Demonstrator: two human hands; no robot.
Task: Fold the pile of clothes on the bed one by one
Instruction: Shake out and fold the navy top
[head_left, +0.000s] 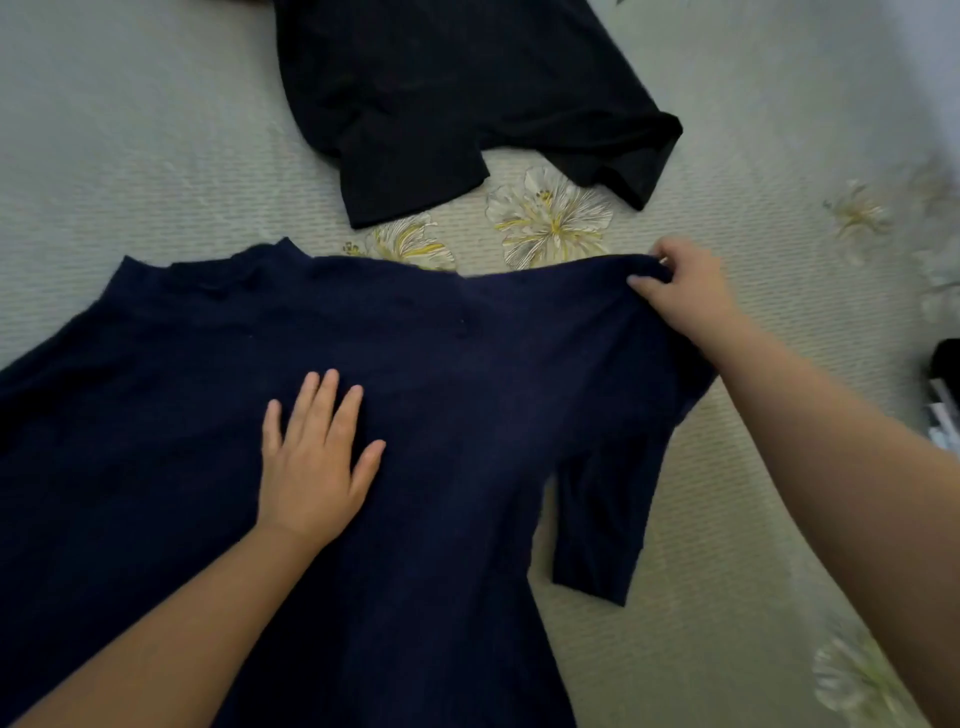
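Two bare forearms and hands: left hand (317, 462), right hand (685, 291); no sleeves, rings, or watches visible.

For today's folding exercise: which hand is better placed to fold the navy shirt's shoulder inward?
Probably the right hand: its grip already pinches the navy shirt at the shoulder edge. The left hand lies flat mid-shirt, pressing it onto the bed.

Navy top (467, 374) spread on bed (130, 182), left hand (311, 462) flat on it, right hand (680, 291) pinching shoulder
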